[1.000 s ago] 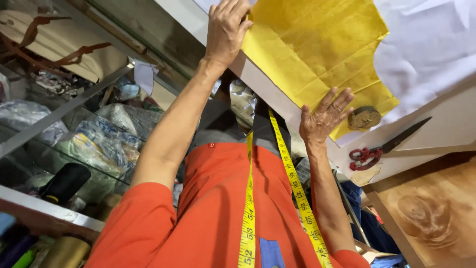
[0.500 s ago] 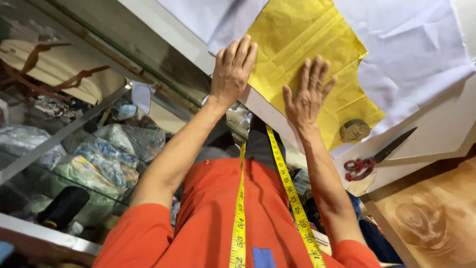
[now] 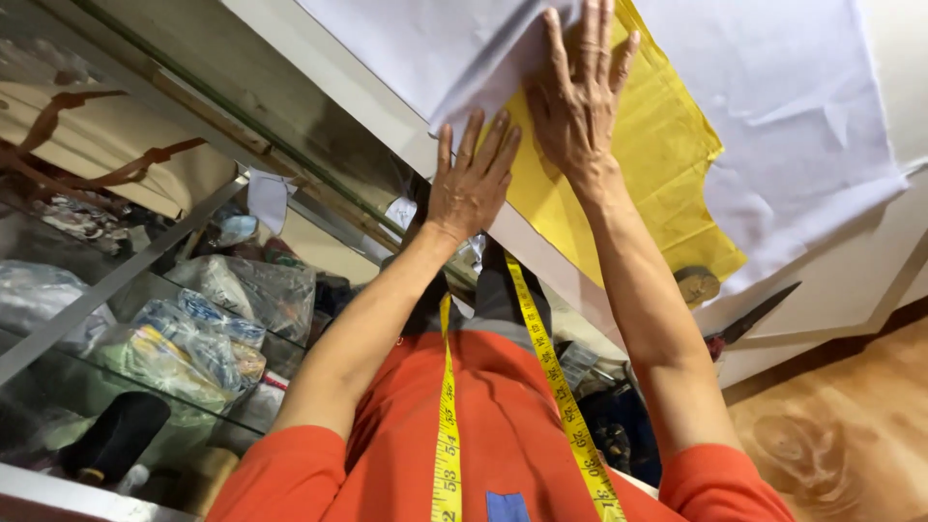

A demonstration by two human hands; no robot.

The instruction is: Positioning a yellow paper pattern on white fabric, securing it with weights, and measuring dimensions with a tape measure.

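Head view shows both hands flat on cloth at the table's (image 3: 541, 253) near edge. Left hand (image 3: 471, 179) lies palm down, fingers spread and straight, gripping nothing, its fingertips on the folded edge of the white cloth (image 3: 454, 58) where that meets the yellow cloth (image 3: 657, 184). Right hand (image 3: 578, 92) sits just beyond it at about 1 o'clock, also open and flat, pressing where white overlaps yellow; whether its fingertips pinch the white edge I cannot tell. Yellow cloth runs long from 11 o'clock to 5 o'clock, lying between two white spreads, the second white piece (image 3: 783, 126) at 3 o'clock of the right hand. Right hand is nearer the yellow's middle; left hand is nearer the table edge. Scissors (image 3: 749, 319) and a small round thing (image 3: 698, 283) lie at 5 o'clock, well apart from both hands. At 8 o'clock, glass shelves (image 3: 116, 280) hold clear bags (image 3: 203, 333) of cloth goods and a dark spool (image 3: 116, 437). A yellow tape measure (image 3: 447, 435) hangs over the orange shirt (image 3: 503, 435).
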